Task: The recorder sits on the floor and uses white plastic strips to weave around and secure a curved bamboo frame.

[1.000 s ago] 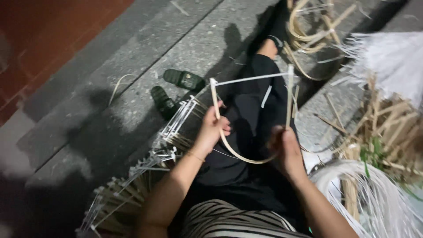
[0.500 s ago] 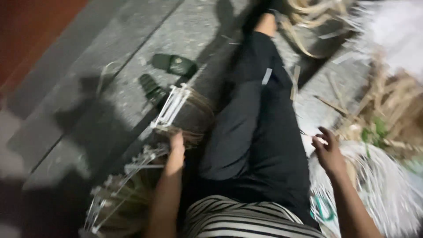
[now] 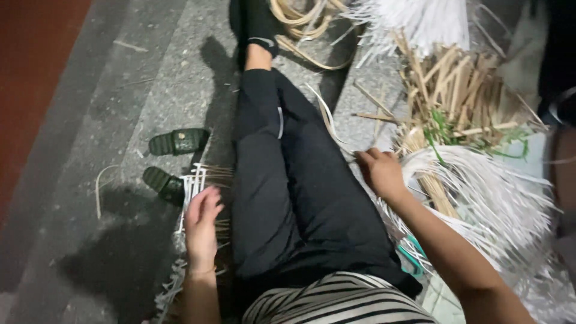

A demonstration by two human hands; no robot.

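Strips [image 3: 480, 198] of white weaving material lie in a curved sheaf on the person's right, fanning out from beside the right thigh toward the far right, their long axis running roughly sideways and away from the body. The right hand [image 3: 379, 173] sits at the near end of that sheaf, fingers loosely curled with the tips pointing up and left toward a single pale strip [image 3: 329, 123] that arcs across the grey floor [image 3: 90, 210] just beside the black-trousered leg [image 3: 282, 180]; whether the fingertips pinch that strip or only touch it cannot be told. The sheaf is thus directly under and to the outside of this hand, so the right hand is far the nearer one to it. The left hand [image 3: 201, 225] is on the other side of the legs, well apart from the sheaf, fingers spread fairly wide and resting on the upright white stakes of a part-woven frame [image 3: 191, 192] that stands just beside the left thigh; it does not seem to grasp anything firmly. Beyond the frame lie two dark green sandals [image 3: 171, 162]. Farther off, past the right hand, lie a heap of tan split cane [image 3: 456, 90], a second white bundle [image 3: 420, 18] and coils [image 3: 300, 18] of cane near the foot.
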